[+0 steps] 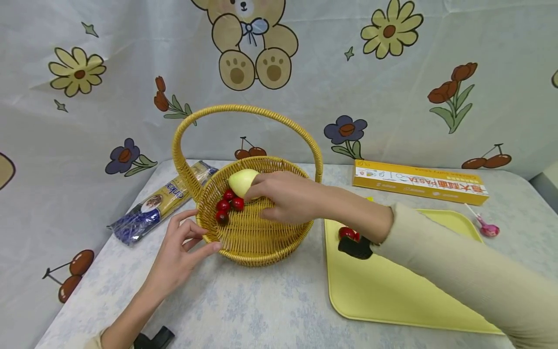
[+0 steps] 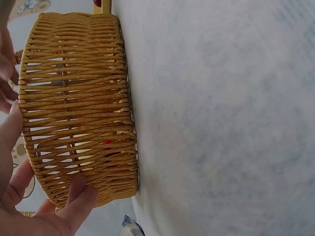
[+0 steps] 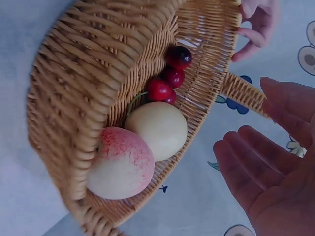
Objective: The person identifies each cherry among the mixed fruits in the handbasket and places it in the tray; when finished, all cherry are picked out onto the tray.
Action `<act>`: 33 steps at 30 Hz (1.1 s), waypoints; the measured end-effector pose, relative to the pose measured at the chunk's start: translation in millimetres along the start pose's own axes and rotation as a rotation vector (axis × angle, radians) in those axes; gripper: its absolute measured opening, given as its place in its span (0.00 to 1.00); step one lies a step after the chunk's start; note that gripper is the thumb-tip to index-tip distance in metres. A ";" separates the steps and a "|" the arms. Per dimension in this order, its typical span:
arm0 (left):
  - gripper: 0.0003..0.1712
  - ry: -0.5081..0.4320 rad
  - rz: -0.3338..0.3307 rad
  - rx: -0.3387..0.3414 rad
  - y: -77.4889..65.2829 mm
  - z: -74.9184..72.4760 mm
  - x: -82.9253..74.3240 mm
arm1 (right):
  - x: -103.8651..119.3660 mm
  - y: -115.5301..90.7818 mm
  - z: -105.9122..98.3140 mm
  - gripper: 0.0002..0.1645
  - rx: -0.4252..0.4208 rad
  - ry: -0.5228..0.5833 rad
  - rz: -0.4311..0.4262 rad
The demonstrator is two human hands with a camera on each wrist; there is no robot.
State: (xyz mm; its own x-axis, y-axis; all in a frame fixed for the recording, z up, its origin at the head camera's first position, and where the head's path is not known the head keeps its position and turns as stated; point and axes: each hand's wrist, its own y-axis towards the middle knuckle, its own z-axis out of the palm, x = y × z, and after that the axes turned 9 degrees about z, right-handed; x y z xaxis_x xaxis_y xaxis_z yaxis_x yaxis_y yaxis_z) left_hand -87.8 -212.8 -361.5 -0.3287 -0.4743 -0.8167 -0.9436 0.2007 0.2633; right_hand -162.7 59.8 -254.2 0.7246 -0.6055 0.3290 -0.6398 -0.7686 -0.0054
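A round yellow wicker basket (image 1: 253,259) with a tall arched handle stands on the table. My left hand (image 1: 176,257) holds its rim at the near left, fingertips against the woven wall in the left wrist view. My right hand (image 1: 289,196) is over the basket; in the right wrist view its fingers are extended and nothing is in them. Inside lie several dark red cherries (image 1: 223,205), a pale yellow fruit (image 1: 241,182) and a pink-and-white peach (image 3: 122,162). The right hand hides the peach in the head view.
On the right, a yellow tray (image 1: 370,295) holds a red item (image 1: 347,233), partly covered by the right arm. Behind it lies a pasta box (image 1: 420,182). A small pink-purple bulb (image 1: 489,229) lies right of the tray. A pasta packet (image 1: 163,203) lies left of the basket.
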 end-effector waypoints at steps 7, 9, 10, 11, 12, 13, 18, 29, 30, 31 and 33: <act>0.16 -0.004 0.012 0.009 1.6 0.3 2.1 | 5.2 46.3 5.5 0.20 0.147 -0.068 0.032; 0.16 -0.007 0.014 0.010 1.9 0.3 2.1 | 4.7 56.5 9.9 0.21 0.183 -0.080 0.033; 0.16 -0.009 0.013 0.011 1.8 0.3 1.9 | 4.6 61.2 12.4 0.21 0.206 -0.080 0.038; 0.16 -0.011 0.012 0.012 1.7 0.1 1.8 | 4.6 65.7 15.0 0.22 0.230 -0.083 0.045; 0.16 -0.014 0.013 0.014 1.7 0.1 1.5 | 4.5 70.0 17.8 0.22 0.257 -0.079 0.055; 0.16 -0.014 0.012 0.015 1.6 -0.1 1.1 | 4.5 74.0 20.5 0.23 0.283 -0.076 0.065; 0.16 -0.013 0.013 0.014 1.5 -1.2 0.4 | 3.8 91.0 30.7 0.24 0.387 -0.089 0.095; 0.16 -0.015 0.003 0.014 1.5 -2.2 2.3 | -3.8 106.3 44.6 0.30 0.500 -0.077 0.150; 0.16 -0.017 0.004 0.015 1.5 -2.1 2.3 | -4.1 106.7 45.5 0.30 0.507 -0.076 0.153; 0.16 -0.018 0.006 0.015 1.6 -2.1 2.1 | -4.3 107.0 46.2 0.30 0.514 -0.078 0.156; 0.16 -0.019 0.006 0.013 2.0 -2.5 2.0 | -4.4 107.3 47.1 0.31 0.526 -0.081 0.171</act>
State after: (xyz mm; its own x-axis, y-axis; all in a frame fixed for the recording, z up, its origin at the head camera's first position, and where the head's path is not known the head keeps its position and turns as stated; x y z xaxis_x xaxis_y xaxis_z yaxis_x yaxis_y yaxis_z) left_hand -90.4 -215.5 -361.3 -0.3336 -0.4568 -0.8247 -0.9410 0.2148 0.2616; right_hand -222.5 -29.7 -300.7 0.6525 -0.7285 0.2085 -0.5508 -0.6450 -0.5297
